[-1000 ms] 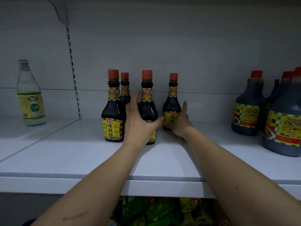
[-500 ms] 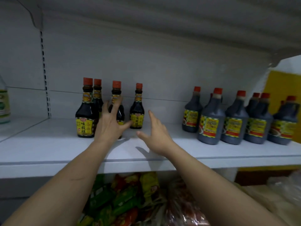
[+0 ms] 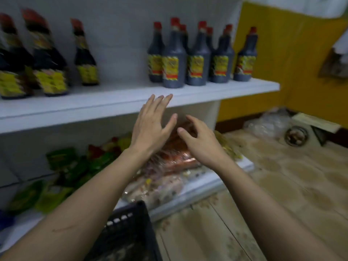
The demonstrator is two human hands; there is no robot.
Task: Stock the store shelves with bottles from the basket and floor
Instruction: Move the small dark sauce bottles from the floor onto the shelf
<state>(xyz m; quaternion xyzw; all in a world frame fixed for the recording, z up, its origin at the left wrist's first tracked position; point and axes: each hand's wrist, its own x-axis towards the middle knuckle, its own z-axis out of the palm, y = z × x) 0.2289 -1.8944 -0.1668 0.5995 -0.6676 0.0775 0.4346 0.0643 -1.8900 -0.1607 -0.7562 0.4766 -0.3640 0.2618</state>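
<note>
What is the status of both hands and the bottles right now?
Left hand open, fingers spread; right hand open, empty. Bottles upright on shelf; basket below. Nothing between hands and basket.

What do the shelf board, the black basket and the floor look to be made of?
Shelf board: white, smooth, probably painted metal, though blur leaves it open. Black basket: likely moulded plastic, with slots cut along its rim. Floor: seemingly patterned beige tile or vinyl, with seam lines showing.

Shelf [image 3: 244, 87]: smooth, matt white. Basket [image 3: 131, 223]: black perforated plastic. Floor [image 3: 282, 185]: patterned tile. Lower packets [image 3: 169, 161]: glossy film.
</note>
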